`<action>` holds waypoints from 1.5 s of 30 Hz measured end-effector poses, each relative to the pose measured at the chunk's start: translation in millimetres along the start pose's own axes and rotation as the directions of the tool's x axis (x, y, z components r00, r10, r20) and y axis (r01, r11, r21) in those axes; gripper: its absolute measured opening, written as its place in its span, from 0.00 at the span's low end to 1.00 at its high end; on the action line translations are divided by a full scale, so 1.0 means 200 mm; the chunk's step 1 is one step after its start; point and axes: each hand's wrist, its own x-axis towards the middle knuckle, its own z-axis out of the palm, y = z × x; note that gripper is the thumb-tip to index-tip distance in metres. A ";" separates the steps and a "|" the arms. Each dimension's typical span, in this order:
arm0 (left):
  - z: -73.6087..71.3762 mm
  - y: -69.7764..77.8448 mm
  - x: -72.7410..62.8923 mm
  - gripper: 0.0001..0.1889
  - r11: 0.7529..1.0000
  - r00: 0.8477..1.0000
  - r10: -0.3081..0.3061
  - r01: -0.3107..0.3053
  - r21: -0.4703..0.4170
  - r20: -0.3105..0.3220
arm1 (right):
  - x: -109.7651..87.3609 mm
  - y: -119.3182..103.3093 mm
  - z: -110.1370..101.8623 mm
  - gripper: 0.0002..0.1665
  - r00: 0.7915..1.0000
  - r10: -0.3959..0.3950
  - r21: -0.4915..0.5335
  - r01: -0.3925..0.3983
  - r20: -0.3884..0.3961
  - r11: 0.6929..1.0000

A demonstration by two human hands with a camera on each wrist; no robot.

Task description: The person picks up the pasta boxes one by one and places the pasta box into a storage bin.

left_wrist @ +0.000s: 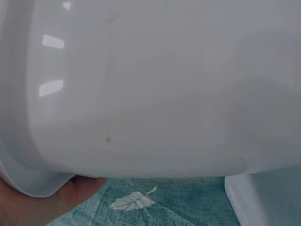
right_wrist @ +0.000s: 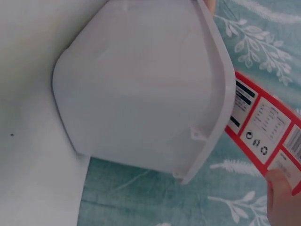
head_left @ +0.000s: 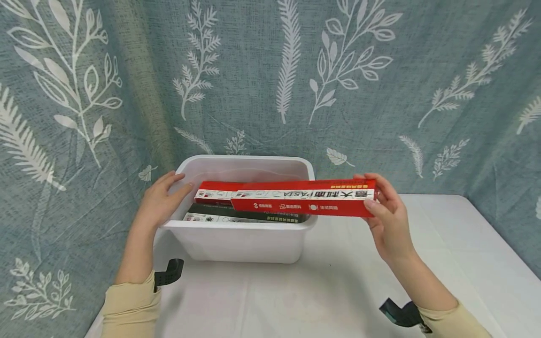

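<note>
A white plastic bin stands on the table with several pasta boxes in it. My left hand grips its left rim; in the left wrist view the bin's wall hides most of that hand. My right hand pinches the right end of a long red pasta box, thumb on the front and fingers behind. This box extends over the bin's right rim, its left part above the bin. Behind its left end lies another red box, and a dark green one sits lower inside.
A white cloth covers the table, which extends to the right and in front of the bin. Close behind the bin hangs a blue-green curtain with white leaf patterns. Black straps are on both wrists.
</note>
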 end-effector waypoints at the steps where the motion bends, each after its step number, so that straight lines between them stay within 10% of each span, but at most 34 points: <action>1: 0.00 0.00 0.00 0.38 1.000 1.000 0.000 0.000 0.002 0.000 | 0.01 0.01 0.01 0.24 1.000 0.013 -0.010 -0.013 0.014 1.000; 17: 0.00 0.00 0.00 0.38 1.000 1.000 -0.002 0.002 0.008 -0.001 | 0.14 0.11 0.18 0.29 0.979 0.121 -0.105 -0.105 0.161 0.989; 37: 0.00 0.01 0.00 0.37 1.000 1.000 -0.022 0.022 -0.010 0.008 | 0.18 0.21 0.22 0.37 0.959 0.120 -0.484 0.020 0.257 0.875; 45: 0.00 0.01 -0.01 0.37 1.000 1.000 -0.029 0.029 -0.007 0.004 | 0.17 0.24 0.24 0.30 0.946 0.052 -0.477 0.114 0.321 0.871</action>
